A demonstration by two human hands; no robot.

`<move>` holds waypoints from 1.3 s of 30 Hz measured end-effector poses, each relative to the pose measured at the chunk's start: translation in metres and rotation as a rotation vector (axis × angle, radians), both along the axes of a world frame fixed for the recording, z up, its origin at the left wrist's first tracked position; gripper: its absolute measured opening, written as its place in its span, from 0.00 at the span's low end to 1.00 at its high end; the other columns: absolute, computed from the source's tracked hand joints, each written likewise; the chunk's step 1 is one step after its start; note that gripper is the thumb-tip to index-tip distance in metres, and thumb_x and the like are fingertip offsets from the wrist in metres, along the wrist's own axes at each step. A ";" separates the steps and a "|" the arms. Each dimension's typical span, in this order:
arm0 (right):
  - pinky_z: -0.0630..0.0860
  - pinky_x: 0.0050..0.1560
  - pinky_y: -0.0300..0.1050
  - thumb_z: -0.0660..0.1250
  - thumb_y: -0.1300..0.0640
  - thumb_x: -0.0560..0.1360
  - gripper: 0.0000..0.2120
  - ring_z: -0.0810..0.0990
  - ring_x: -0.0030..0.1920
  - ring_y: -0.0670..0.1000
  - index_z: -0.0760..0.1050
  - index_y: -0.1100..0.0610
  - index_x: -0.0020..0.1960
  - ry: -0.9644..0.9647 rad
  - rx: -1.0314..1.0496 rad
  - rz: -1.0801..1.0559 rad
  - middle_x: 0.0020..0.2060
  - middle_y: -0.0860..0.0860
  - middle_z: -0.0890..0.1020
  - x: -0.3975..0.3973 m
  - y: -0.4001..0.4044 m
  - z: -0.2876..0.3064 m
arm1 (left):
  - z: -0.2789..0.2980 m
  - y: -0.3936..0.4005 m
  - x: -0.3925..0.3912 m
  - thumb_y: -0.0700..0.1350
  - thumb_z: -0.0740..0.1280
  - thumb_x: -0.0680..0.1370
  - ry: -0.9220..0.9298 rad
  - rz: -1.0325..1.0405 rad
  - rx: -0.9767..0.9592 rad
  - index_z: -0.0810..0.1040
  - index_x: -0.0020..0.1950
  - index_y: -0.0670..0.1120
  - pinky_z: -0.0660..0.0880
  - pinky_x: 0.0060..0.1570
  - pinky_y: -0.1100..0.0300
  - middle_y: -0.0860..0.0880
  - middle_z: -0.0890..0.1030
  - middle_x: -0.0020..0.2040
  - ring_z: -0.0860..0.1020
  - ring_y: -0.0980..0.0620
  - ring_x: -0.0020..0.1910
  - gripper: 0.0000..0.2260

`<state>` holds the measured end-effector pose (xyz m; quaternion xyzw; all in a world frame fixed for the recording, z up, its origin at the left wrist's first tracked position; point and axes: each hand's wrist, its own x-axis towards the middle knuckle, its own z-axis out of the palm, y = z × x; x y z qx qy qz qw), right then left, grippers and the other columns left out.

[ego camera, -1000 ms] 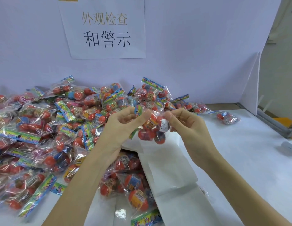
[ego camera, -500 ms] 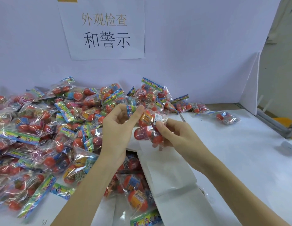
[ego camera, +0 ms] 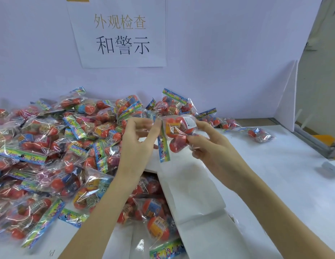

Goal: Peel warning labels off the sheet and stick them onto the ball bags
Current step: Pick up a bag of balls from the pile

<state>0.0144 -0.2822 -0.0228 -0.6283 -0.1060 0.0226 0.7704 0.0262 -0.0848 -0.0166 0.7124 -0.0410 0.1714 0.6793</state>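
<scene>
Head view: your left hand [ego camera: 138,144] pinches the bag [ego camera: 177,133] at its left edge, your right hand [ego camera: 217,152] grips its right side. Bag is held above the table [ego camera: 275,184], label [ego camera: 190,122] stuck top right. Pile [ego camera: 50,146] left.

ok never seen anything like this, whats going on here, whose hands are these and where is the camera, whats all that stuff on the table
There is no machine here: these are a person's two bare hands, filmed by a wide-angle camera worn on their head, looking forward and down. The left hand and right hand hold one clear ball bag between them, above the white table. A small white warning label already sits on that bag's upper part. To the left lies a big pile of similar bags of orange balls, and one lone bag sits far right. White paper sheets lie under the hands. A paper sign with Chinese writing hangs on the wall behind.
</scene>
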 end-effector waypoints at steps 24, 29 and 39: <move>0.83 0.52 0.45 0.70 0.54 0.81 0.12 0.87 0.51 0.52 0.80 0.57 0.64 -0.113 -0.275 -0.060 0.50 0.53 0.88 0.001 0.001 -0.004 | -0.002 -0.003 -0.001 0.40 0.71 0.80 0.187 -0.274 -0.573 0.82 0.46 0.42 0.83 0.44 0.57 0.44 0.85 0.47 0.85 0.49 0.45 0.03; 0.78 0.41 0.41 0.69 0.62 0.82 0.07 0.81 0.38 0.50 0.81 0.64 0.57 -0.121 -0.325 -0.108 0.42 0.57 0.87 0.004 -0.010 -0.001 | 0.002 -0.001 0.001 0.45 0.69 0.82 0.157 -0.286 -0.345 0.86 0.55 0.45 0.82 0.45 0.56 0.51 0.87 0.48 0.84 0.54 0.43 0.07; 0.81 0.53 0.53 0.67 0.33 0.77 0.35 0.84 0.45 0.56 0.77 0.67 0.56 -0.044 -0.202 -0.064 0.44 0.60 0.83 0.004 -0.001 -0.001 | 0.001 0.002 -0.003 0.51 0.71 0.82 0.109 -0.329 -0.071 0.81 0.44 0.52 0.79 0.39 0.64 0.47 0.84 0.45 0.83 0.53 0.41 0.07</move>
